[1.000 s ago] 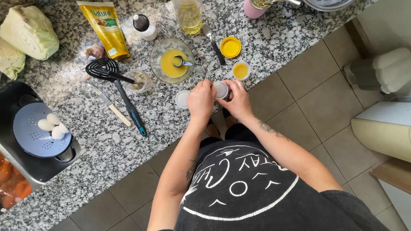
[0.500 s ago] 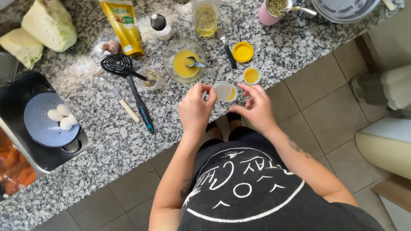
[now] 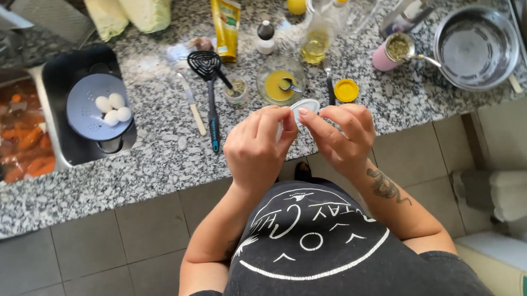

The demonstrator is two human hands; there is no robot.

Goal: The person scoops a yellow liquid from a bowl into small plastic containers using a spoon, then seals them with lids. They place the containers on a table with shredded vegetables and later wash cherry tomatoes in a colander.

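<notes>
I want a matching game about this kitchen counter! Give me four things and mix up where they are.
Things:
1. eggs
2. small white cup
3. yellow lid
4. spoon

Places:
A. in the bowl of yellow sauce
B. flat on the stone counter
C. in the blue strainer
D. between the fingertips of the left hand and right hand

Pairs: 1-C, 2-D, 3-B, 4-A
</notes>
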